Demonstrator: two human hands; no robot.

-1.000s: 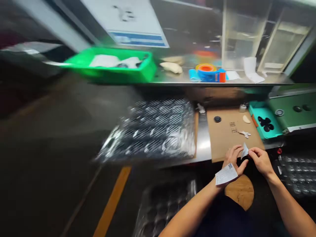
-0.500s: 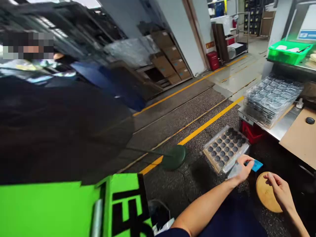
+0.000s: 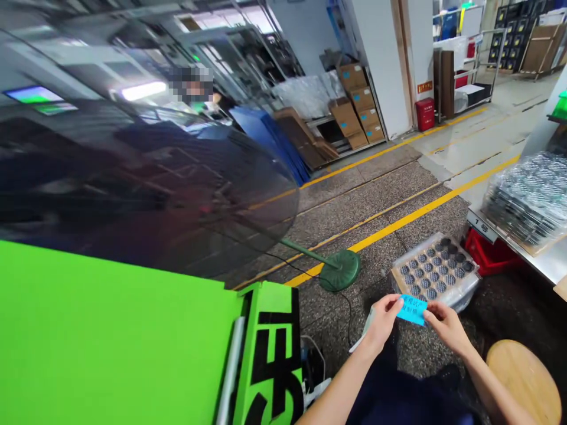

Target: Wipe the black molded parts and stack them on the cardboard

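Your right hand [image 3: 446, 330], apart earlier, now pinches the thin, bright-blue rectangular card [image 3: 411, 311] at roughly three o'clock; your left hand [image 3: 381, 323] pinches nine, long axis spanning between, neither nearer

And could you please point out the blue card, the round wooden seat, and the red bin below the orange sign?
Blue card [image 3: 412, 311]: head view, middle of its written face.
Round wooden seat [image 3: 527, 378]: head view, its flat top.
Red bin [image 3: 425, 115]: head view, its front.
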